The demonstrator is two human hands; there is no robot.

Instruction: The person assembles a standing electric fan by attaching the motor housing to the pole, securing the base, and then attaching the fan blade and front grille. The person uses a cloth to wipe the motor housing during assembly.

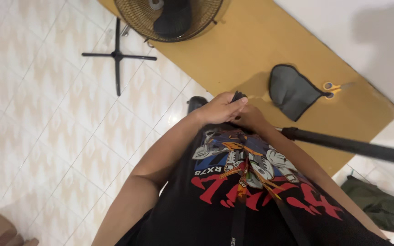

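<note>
A small black object (239, 95) is pinched between the closed fingers (238, 104) of the left hand (221, 109), just above the near long edge of the yellow-brown desk (251, 41). What the object is cannot be told, since most of it is hidden by the hand. The right hand (251, 116) is seen just behind and partly beneath the left hand, touching it; whether its fingers are open or closed cannot be told. Both hands are held close to the chest, over a black printed shirt (233, 182).

A dark grey fabric piece (292, 90) with black edging is laid flat on the desk, well towards its right end, and a pair of orange-handled scissors (334, 86) is placed just beside it, touching its edge. A black pole (352, 146) is seen stretching from near the hands across the near edge to the right. A fan (169, 18) is seen at the far left corner of the desk, with its cross-shaped base (117, 55) on the tiled floor (46, 127). An olive green cloth (377, 202) is lying on the floor beyond the right end.
</note>
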